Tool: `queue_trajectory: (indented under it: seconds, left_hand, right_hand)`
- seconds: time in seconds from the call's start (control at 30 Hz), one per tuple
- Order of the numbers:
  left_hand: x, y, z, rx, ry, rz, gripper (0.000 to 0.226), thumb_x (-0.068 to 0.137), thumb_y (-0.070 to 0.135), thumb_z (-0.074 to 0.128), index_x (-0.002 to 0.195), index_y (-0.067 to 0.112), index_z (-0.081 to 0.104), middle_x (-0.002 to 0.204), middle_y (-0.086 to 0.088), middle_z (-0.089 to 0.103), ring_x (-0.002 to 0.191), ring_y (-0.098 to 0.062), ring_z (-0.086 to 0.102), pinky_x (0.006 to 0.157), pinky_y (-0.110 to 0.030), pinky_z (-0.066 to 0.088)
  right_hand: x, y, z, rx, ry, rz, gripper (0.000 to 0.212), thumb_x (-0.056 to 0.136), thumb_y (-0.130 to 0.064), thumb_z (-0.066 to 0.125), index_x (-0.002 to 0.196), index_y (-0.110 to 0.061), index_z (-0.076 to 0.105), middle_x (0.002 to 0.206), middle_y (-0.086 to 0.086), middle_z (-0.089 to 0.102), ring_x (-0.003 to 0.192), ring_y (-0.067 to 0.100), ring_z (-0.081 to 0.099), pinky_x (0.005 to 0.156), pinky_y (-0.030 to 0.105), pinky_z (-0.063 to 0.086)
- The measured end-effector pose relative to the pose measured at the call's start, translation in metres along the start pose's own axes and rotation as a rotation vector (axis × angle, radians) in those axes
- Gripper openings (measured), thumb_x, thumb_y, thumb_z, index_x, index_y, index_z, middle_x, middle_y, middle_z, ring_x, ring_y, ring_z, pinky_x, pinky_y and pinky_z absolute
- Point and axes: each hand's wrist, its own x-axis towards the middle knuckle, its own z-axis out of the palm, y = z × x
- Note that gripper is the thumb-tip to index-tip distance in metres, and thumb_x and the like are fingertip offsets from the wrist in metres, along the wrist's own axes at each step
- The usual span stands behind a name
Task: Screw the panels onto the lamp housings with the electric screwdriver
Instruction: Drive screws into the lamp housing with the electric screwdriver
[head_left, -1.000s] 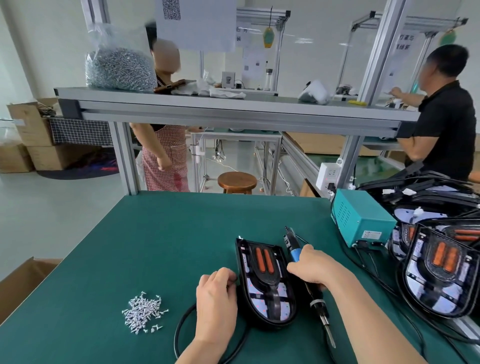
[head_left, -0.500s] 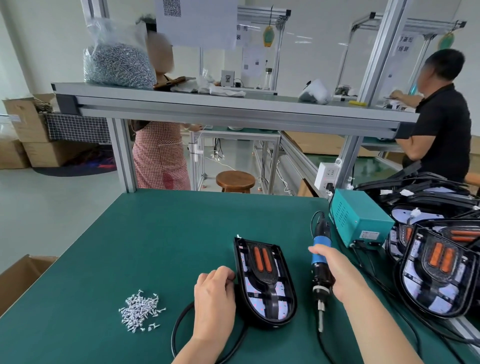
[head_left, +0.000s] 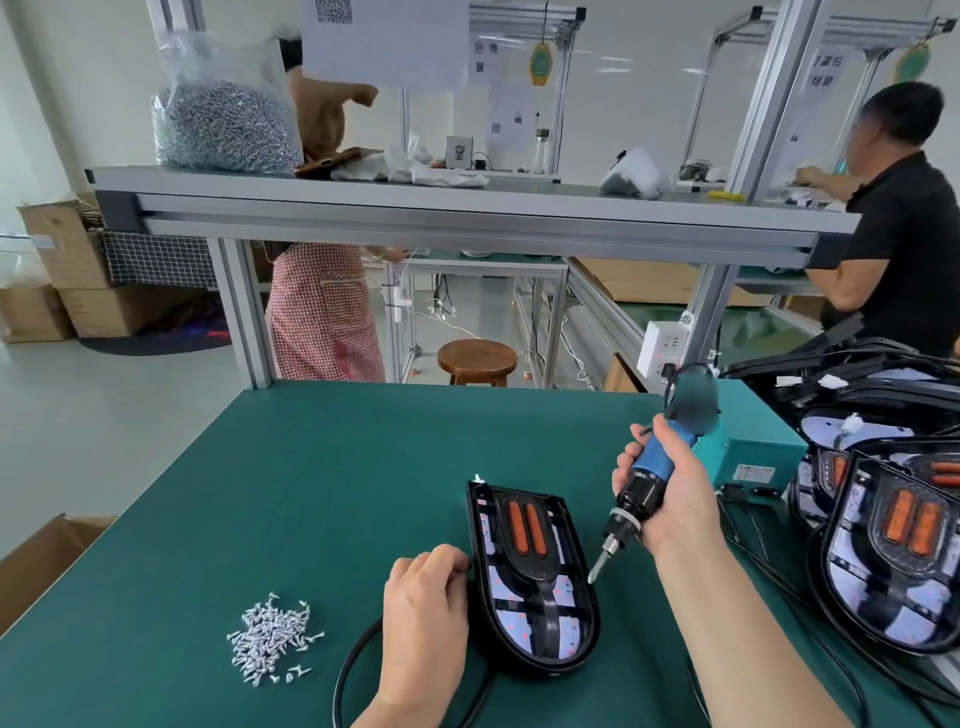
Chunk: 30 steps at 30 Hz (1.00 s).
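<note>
A black lamp housing (head_left: 535, 577) with a panel and two orange strips lies on the green table (head_left: 311, 493) in front of me. My left hand (head_left: 423, 597) rests against the housing's left edge, fingers curled; whether it pinches anything is hidden. My right hand (head_left: 670, 499) grips the blue and black electric screwdriver (head_left: 641, 493), tilted with its bit tip just above the housing's right rim. A small heap of loose silver screws (head_left: 270, 636) lies to the left of my left hand.
A teal power box (head_left: 753, 457) sits at the right with cables trailing. Several more lamp housings (head_left: 898, 545) are stacked at the right edge. A black cable (head_left: 348, 675) loops near me. A shelf (head_left: 467, 208) above holds a bag of screws (head_left: 223, 124). Two people stand beyond.
My right hand picked the screwdriver up off the table, raised it and swung its bit down toward the housing's right rim. My left hand stayed at the housing's left edge.
</note>
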Motion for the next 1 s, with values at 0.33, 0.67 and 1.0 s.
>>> queue_trajectory:
  seconds: [0.33, 0.67, 1.0]
  left_hand:
    - [0.000, 0.002, -0.004, -0.032, 0.049, -0.028, 0.029, 0.085, -0.003, 0.071, 0.082, 0.025, 0.069, 0.077, 0.019, 0.065, 0.086, -0.009, 0.056, 0.074, -0.011, 0.039]
    - [0.014, 0.053, -0.027, -0.165, 0.043, 0.073, 0.038, 0.081, 0.006, 0.077, 0.080, 0.043, 0.067, 0.081, 0.013, 0.066, 0.091, 0.003, 0.061, 0.075, -0.002, 0.038]
    - [0.009, 0.075, -0.014, -0.260, -0.100, 0.044, 0.043, 0.085, 0.001, 0.071, 0.093, 0.042, 0.062, 0.081, 0.024, 0.068, 0.099, -0.002, 0.052, 0.075, -0.005, 0.036]
  right_hand:
    - [-0.004, 0.019, 0.008, 0.296, 0.087, -0.201, 0.020, 0.091, -0.039, 0.071, 0.094, -0.022, 0.062, 0.068, -0.002, 0.057, 0.057, 0.011, 0.055, 0.057, 0.020, 0.046]
    - [-0.016, 0.016, 0.013, 0.413, 0.068, -0.208, 0.021, 0.090, -0.035, 0.074, 0.094, -0.017, 0.063, 0.069, -0.003, 0.059, 0.057, 0.009, 0.055, 0.058, 0.019, 0.049]
    - [-0.021, 0.017, 0.018, 0.423, 0.068, -0.189, 0.017, 0.091, -0.031, 0.072, 0.091, -0.018, 0.060, 0.067, -0.004, 0.059, 0.055, 0.007, 0.054, 0.055, 0.018, 0.048]
